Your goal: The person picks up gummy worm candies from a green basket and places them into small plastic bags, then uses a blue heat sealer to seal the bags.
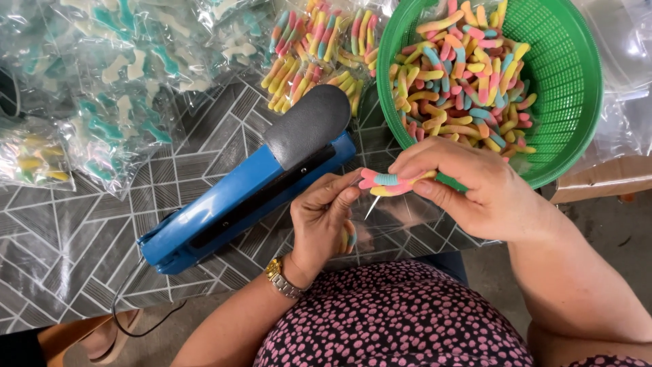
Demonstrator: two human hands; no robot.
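Hands above table edge: right hand (475,187) pinches a bundle of striped gummy worms (388,181) just below the green basket (574,75); left hand (326,221) grips a clear bag (barely visible) with more worms, beside the blue heat sealer (231,200).

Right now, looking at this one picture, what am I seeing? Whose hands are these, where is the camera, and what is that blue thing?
The camera sits on a person's head and looks down at their own two bare hands. The right hand holds a few striped gummy worms. The left hand pinches a clear bag at its mouth. More worms fill the green basket. The blue device with a dark padded arm looks like a bag sealer. Filled candy bags lie on the patterned table.
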